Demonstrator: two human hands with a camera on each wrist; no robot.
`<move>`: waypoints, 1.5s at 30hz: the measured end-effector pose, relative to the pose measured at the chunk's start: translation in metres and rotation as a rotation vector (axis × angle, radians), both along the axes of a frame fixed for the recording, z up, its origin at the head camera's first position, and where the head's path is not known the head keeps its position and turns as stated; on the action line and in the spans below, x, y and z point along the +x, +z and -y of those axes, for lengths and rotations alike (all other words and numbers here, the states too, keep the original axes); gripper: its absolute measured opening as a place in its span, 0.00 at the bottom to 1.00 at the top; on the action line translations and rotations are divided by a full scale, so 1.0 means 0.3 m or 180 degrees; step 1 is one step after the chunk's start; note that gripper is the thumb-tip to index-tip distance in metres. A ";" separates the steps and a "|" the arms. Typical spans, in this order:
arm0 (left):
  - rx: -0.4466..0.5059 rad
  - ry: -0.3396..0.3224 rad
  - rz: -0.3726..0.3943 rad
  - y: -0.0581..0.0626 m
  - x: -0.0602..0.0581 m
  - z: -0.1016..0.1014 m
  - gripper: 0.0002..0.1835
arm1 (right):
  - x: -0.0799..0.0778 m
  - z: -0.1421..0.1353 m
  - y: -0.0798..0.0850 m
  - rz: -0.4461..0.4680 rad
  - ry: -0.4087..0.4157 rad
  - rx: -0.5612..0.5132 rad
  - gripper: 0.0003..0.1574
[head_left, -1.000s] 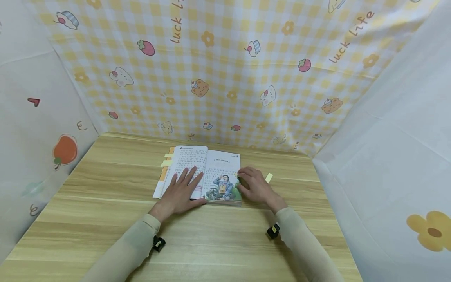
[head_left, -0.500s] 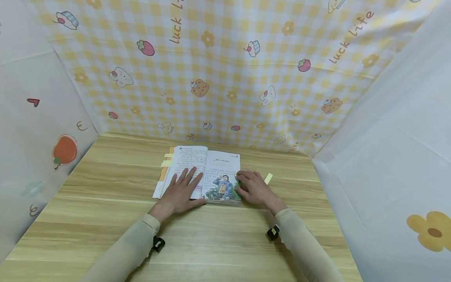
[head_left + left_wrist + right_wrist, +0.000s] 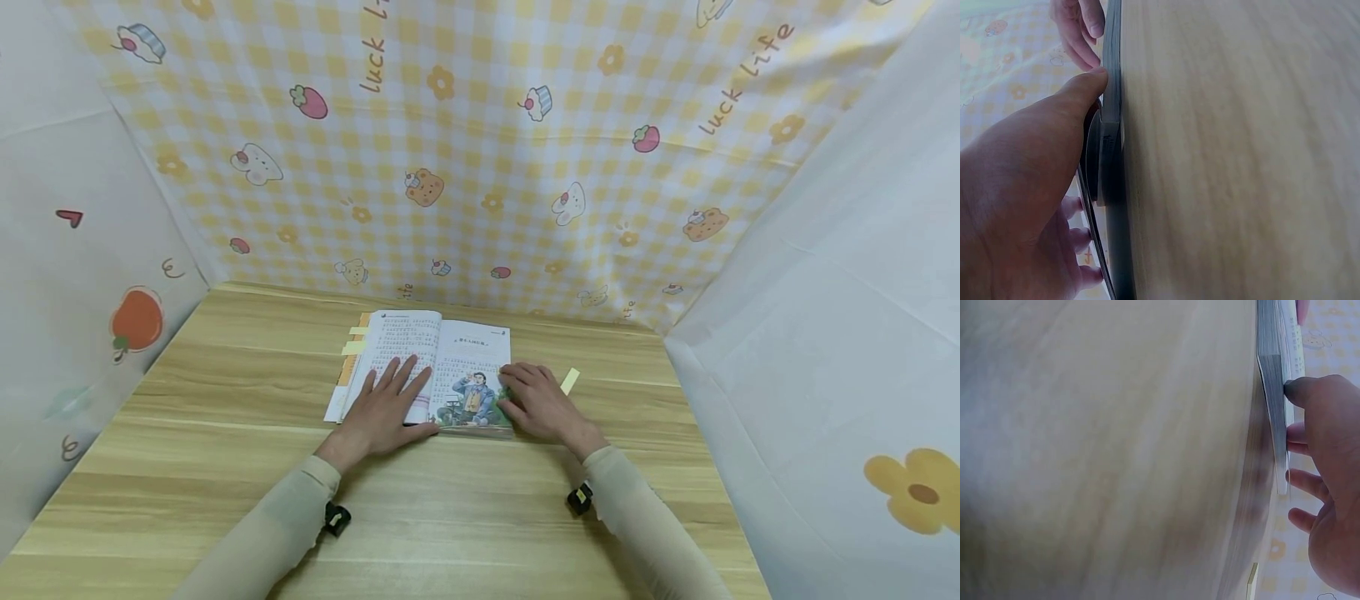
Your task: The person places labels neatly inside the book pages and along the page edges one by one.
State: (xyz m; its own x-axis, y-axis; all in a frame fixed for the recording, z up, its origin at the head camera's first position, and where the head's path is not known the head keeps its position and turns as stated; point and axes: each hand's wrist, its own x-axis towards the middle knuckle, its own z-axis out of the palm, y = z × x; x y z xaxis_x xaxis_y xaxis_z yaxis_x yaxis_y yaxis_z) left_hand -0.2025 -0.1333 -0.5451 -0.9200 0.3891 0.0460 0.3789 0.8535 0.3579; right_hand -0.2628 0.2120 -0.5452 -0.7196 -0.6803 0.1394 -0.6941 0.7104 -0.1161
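Note:
An open book (image 3: 468,350) lies on the table, text on its left page and a coloured picture of a seated figure on the right one. My left hand (image 3: 382,408) rests with spread fingers on the left page, its thumb (image 3: 1088,84) over the lower edge near the spine. At the right page's outer edge, my right hand (image 3: 540,400) touches the paper with thumb and slightly bent fingers (image 3: 1307,481). Whether a small tab lies beneath those fingertips is hidden. Pale yellow sticky tabs (image 3: 354,347) stick out from the book's left side.
A pale yellow strip (image 3: 570,381) stands out just beyond my right hand. The wood-grain table (image 3: 465,517) is bounded by a yellow checked cloth (image 3: 480,150) behind and white cloth (image 3: 825,333) at the right. Black wrist devices (image 3: 337,519) sit under both sleeves.
My right hand has shifted slightly left over the right page's edge, and its fingers lie flatter on the paper. The left hand and the book stay in place.

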 end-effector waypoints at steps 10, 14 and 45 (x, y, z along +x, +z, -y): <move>0.0033 0.0012 0.0023 -0.005 0.004 -0.002 0.55 | 0.011 0.014 0.000 -0.0021 -0.0009 0.0047 0.36; 0.0048 0.0015 0.0014 -0.006 0.004 -0.002 0.55 | 0.014 0.017 0.001 0.0018 -0.0091 0.0158 0.37; 0.0059 -0.0008 0.0018 0.004 0.002 0.000 0.54 | 0.043 0.014 0.008 0.0236 -0.0125 -0.0056 0.39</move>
State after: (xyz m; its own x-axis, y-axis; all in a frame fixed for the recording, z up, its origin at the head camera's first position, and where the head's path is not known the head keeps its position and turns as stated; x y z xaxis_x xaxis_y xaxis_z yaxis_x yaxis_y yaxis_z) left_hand -0.2018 -0.1333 -0.5438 -0.9194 0.3905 0.0480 0.3788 0.8457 0.3759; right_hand -0.2500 0.2079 -0.5429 -0.7544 -0.6492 0.0964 -0.6548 0.7343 -0.1788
